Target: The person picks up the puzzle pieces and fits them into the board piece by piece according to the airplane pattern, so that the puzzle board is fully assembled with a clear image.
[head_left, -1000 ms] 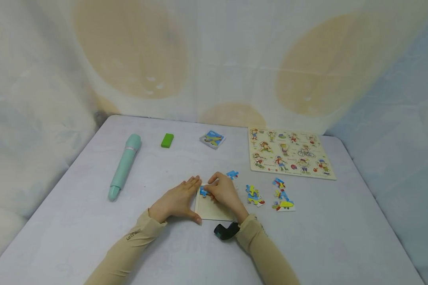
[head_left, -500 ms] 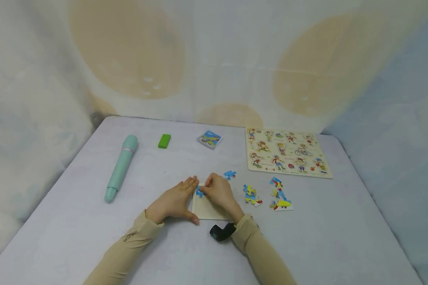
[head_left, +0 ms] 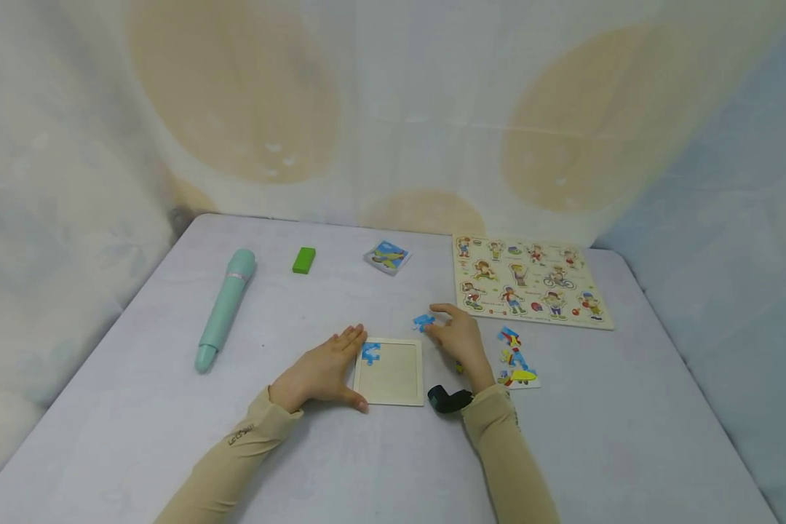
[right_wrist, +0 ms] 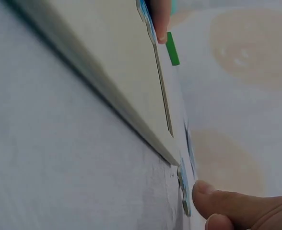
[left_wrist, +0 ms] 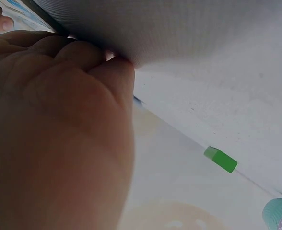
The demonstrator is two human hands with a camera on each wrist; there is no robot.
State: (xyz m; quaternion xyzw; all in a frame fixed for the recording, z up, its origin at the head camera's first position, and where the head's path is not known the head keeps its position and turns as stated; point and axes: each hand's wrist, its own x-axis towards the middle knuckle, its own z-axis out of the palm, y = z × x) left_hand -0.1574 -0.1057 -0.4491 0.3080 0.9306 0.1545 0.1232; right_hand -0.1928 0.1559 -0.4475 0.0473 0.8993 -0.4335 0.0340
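Observation:
A small square wooden puzzle tray [head_left: 391, 371] lies on the table with one blue jigsaw piece [head_left: 370, 354] in its far left corner. My left hand [head_left: 321, 370] rests along the tray's left side, fingers extended and thumb at the near corner. Just beyond the tray's far right corner, my right hand [head_left: 459, 338] reaches over a loose blue jigsaw piece [head_left: 423, 322], index finger and thumb apart. In the right wrist view the thumb [right_wrist: 217, 201] is right beside that loose piece [right_wrist: 183, 189]. Another small cluster of pieces [head_left: 459, 367] is mostly hidden under the right hand.
More jigsaw pieces [head_left: 516, 360] lie to the right. A large picture puzzle board [head_left: 530, 282] is at the back right. Behind the tray sit an airplane picture square [head_left: 388, 257] and a green block [head_left: 304, 260]; a mint-green microphone-shaped object [head_left: 225, 309] lies left.
My right hand has let go of the blue piece in the tray's corner and moved right to the loose piece beyond the tray. The left hand stays in place.

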